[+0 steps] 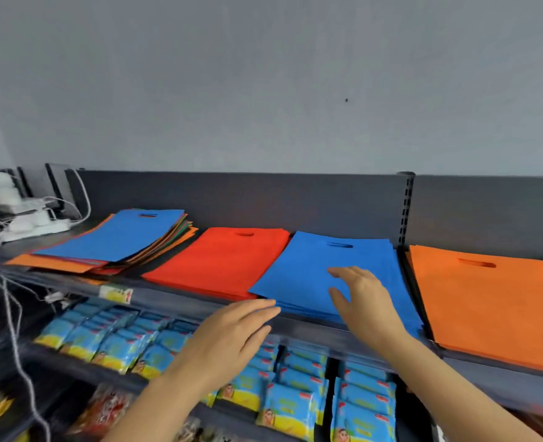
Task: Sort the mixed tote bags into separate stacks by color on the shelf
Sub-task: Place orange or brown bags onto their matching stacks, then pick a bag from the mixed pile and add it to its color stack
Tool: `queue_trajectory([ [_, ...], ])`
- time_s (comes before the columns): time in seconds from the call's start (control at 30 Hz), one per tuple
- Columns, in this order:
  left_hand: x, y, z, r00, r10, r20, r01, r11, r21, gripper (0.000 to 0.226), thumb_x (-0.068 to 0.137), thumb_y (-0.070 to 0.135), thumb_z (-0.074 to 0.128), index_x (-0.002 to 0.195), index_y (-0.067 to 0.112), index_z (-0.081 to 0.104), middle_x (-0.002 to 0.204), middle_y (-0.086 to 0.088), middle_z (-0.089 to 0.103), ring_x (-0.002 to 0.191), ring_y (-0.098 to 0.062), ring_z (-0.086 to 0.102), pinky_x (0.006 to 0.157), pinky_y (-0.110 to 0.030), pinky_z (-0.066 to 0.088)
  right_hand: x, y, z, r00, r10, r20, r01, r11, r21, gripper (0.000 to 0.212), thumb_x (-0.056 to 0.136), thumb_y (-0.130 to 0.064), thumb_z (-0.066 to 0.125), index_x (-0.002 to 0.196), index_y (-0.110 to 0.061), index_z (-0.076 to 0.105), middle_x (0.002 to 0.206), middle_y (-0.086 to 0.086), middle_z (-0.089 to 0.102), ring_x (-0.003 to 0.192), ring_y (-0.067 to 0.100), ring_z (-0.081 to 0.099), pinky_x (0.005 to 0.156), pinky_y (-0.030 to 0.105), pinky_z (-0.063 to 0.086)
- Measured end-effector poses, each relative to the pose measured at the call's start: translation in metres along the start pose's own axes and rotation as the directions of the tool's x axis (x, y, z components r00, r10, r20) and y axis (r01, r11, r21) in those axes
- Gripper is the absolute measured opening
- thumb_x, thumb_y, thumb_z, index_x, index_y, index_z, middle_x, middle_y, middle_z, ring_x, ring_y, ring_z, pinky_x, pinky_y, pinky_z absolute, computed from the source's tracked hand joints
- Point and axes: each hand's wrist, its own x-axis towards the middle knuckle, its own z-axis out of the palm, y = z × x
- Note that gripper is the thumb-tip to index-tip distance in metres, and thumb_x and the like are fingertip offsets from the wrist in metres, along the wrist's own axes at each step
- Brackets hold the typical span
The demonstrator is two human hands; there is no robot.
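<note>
- The blue stack [311, 269] of tote bags lies flat on the top shelf [315, 330], third from the left in a row of four piles. Its top bag sits slightly skewed, its front left corner jutting toward the shelf's front edge.
- The red stack [219, 263] lies just beside it on the left, their near edges almost meeting. On the right, a narrow dark strip of shelf separates it from the orange stack [493, 307].
- The mixed stack [114, 237] is at the far left with a blue bag on top. Orange, green, red and dark edges fan out beneath it, and its right side comes close to the red stack.
- There are four piles in all: one mixed and three of a single colour each. How many bags are in each cannot be counted.
- All the piles come up close to the shelf's front edge, leaving only a thin bare band between them and the dark back panel [264, 199].
- The left hand [232, 336] reaches in from below, fingers straight and close together, holding nothing. Its fingertips [271, 309] are at the front left corner of the blue stack.
- The right hand [367, 303] is spread over the front half of the blue stack, fingers apart and thumb out, gripping nothing. Blur hides whether it rests on the top bag.
- A slotted upright post [406, 208] stands behind the gap between the blue and orange stacks.
- A white power strip [37, 229] with plugs and cables sits behind the mixed stack, at the shelf's left end.
- A price tag [116, 294] hangs on the shelf's front edge, and rows of blue and yellow packets [295, 406] fill the shelf below.
</note>
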Motion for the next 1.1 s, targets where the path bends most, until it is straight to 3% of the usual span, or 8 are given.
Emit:
queue_trajectory([
  [0.1,-0.028,-0.049,-0.022,0.999,-0.05,-0.005,0.051,0.998,0.026,0.066,0.09,0.059,0.005,0.138,0.033,0.043,0.139,0.024,0.038,0.126,0.009,0.032,0.105,-0.009,0.023,0.019,-0.054,0.035,0.998,-0.057,0.022,0.057,0.998,-0.016,0.042,0.097,-0.024,0.048,0.138,-0.018,0.045,0.137,0.0,0.049,0.128,0.018,0.041,0.102,0.029,0.036],
  [0.2,-0.063,-0.109,-0.044,0.988,-0.155,-0.003,0.155,0.987,0.048,0.078,0.079,0.067,-0.002,0.144,0.037,0.03,0.141,0.03,0.025,0.128,0.014,0.02,0.1,-0.004,0.011,0.036,-0.109,0.072,0.993,-0.11,0.035,0.111,0.994,-0.009,0.041,0.095,-0.021,0.05,0.136,-0.017,0.047,0.137,-0.001,0.049,0.128,0.019,0.041,0.102,0.029,0.035],
  [0.27,-0.087,-0.145,-0.06,0.979,-0.202,-0.031,0.204,0.975,0.084,0.072,0.084,0.069,0.004,0.144,0.037,0.028,0.144,0.027,0.026,0.132,0.01,0.023,0.099,-0.004,0.012,0.045,-0.143,0.098,0.988,-0.147,0.052,0.148,0.989,-0.012,0.041,0.094,-0.019,0.052,0.135,-0.016,0.049,0.135,0.001,0.052,0.126,0.022,0.044,0.102,0.032,0.037],
  [0.4,-0.127,-0.201,-0.089,0.95,-0.298,-0.09,0.304,0.951,0.062,0.044,0.099,0.04,0.035,0.143,0.033,0.033,0.143,0.024,0.03,0.127,0.011,0.023,0.099,-0.005,0.016,0.062,-0.199,0.145,0.976,-0.198,0.092,0.198,0.98,0.005,0.04,0.091,-0.019,0.055,0.131,-0.015,0.053,0.131,0.004,0.056,0.122,0.025,0.048,0.1,0.034,0.039],
  [0.87,-0.154,-0.315,-0.109,0.902,-0.403,-0.155,0.42,0.902,0.098,0.043,0.098,0.036,0.04,0.141,0.033,0.038,0.142,0.022,0.036,0.12,0.015,0.022,0.097,-0.002,0.014,0.143,-0.288,0.238,0.926,-0.324,0.196,0.311,0.946,0.095,0.042,0.095,-0.024,0.053,0.135,-0.013,0.049,0.136,0.004,0.052,0.126,0.021,0.045,0.1,0.033,0.041],
  [0.97,-0.142,-0.334,-0.115,0.893,-0.417,-0.168,0.439,0.888,0.133,0.042,0.097,0.034,0.044,0.14,0.031,0.041,0.141,0.019,0.04,0.128,0.005,0.034,0.098,-0.007,0.02,0.168,-0.3,0.252,0.91,-0.338,0.239,0.317,0.94,0.124,0.049,0.094,-0.031,0.055,0.137,-0.011,0.046,0.139,0.006,0.049,0.128,0.021,0.045,0.103,0.032,0.039],
  [1.1,-0.119,-0.36,-0.126,0.892,-0.413,-0.181,0.443,0.878,0.179,0.043,0.098,0.036,0.041,0.14,0.031,0.04,0.141,0.02,0.04,0.13,0.002,0.033,0.098,-0.007,0.019,0.203,-0.313,0.271,0.88,-0.337,0.335,0.31,0.941,0.133,0.065,0.088,-0.046,0.059,0.14,-0.012,0.041,0.142,0.006,0.046,0.13,0.022,0.044,0.105,0.037,0.039],
])
